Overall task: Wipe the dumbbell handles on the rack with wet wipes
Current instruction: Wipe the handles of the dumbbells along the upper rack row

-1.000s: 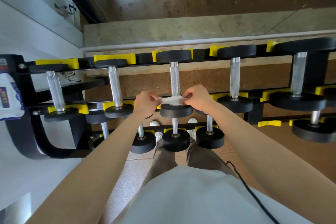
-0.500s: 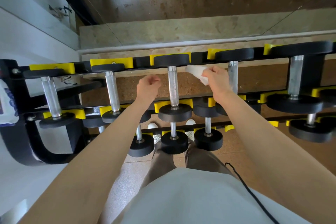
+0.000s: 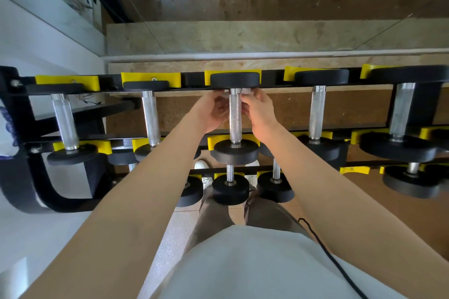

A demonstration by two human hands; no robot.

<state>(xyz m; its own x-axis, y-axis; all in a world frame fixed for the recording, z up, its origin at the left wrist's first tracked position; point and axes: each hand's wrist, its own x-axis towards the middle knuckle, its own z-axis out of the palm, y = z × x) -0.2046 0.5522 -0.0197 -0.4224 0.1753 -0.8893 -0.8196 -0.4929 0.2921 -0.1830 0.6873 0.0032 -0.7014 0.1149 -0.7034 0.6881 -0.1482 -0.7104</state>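
Note:
A black rack [image 3: 14,109] with yellow cradles carries several black dumbbells with knurled steel handles. My hands are at the far end of the middle dumbbell's handle [image 3: 235,119], just below its far head [image 3: 234,79]. A white wet wipe [image 3: 247,91] shows on both sides of the handle there and seems to pass behind it. My right hand [image 3: 261,111] pinches the wipe on the right side. On the left side, my left hand [image 3: 210,111] has its fingers curled on the wipe's other end. Most of the wipe is hidden by my fingers.
Neighbouring handles stand left [image 3: 150,119] and right [image 3: 317,111] of the middle one, with a bigger dumbbell [image 3: 403,109] far right. A lower tier holds smaller dumbbells [image 3: 230,188]. A wipes pack [image 3: 5,128] sits on the rack's left end. A black cable [image 3: 323,245] hangs at my right side.
The wipe went from stretched between both hands near the handle's near end to my right hand alone. Both hands have now closed in on the handle's far end, each holding the wipe.

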